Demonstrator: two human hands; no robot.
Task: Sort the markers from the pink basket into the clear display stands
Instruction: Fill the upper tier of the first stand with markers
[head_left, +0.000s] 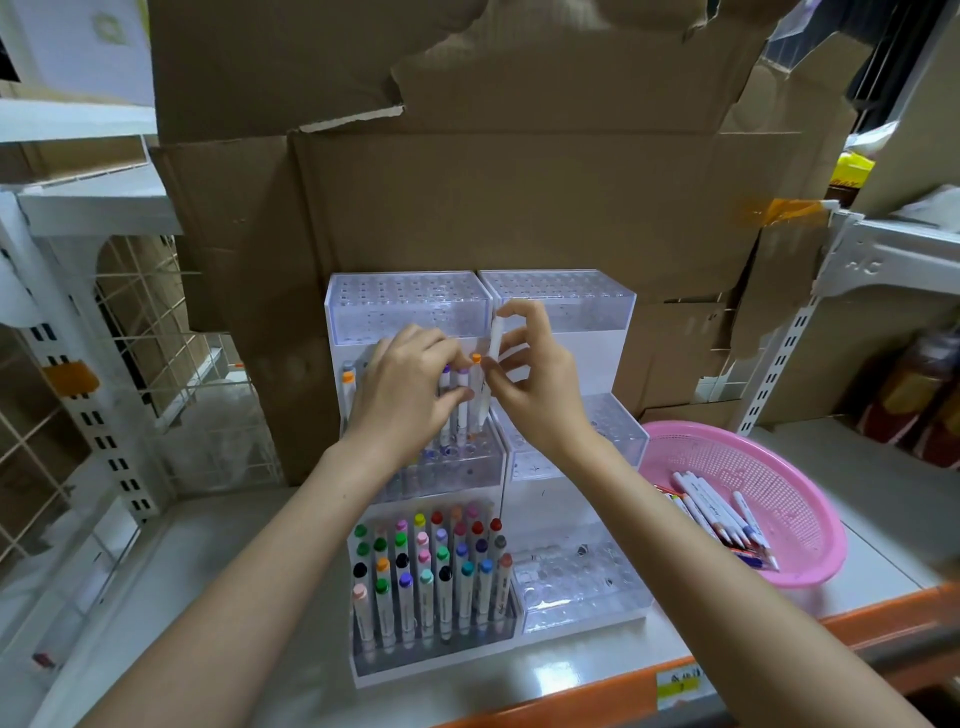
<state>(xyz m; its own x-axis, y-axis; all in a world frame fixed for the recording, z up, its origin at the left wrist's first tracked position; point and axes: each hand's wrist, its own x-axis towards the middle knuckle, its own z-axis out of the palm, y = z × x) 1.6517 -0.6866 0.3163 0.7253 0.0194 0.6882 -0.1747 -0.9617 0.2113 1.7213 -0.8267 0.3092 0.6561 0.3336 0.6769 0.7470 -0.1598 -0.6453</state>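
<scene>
While both arms are reaching in over the shelf, the left hand is hovering at the middle tier of the left stand, its fingers curled around the tops of a few white markers that are standing upright in the holes there (one with an orange cap, the others purplish). Whether it is truly gripping them or only steadying them, I cannot tell. Below, the bottom tier of that stand is holding rows of upright markers with caps of many colours.

Just to the right, the right hand is pinching a single white marker between thumb and fingertips, holding it almost upright, tilted slightly, above the seam between the two stands; the remaining fingers are loosely spread. The right stand is sitting flush against the left one, with no markers visible in its holes.

Further right, the pink basket is resting on the shelf near the stands, and a small heap of loose markers is lying in its left part. Brown cardboard is standing behind everything.
</scene>
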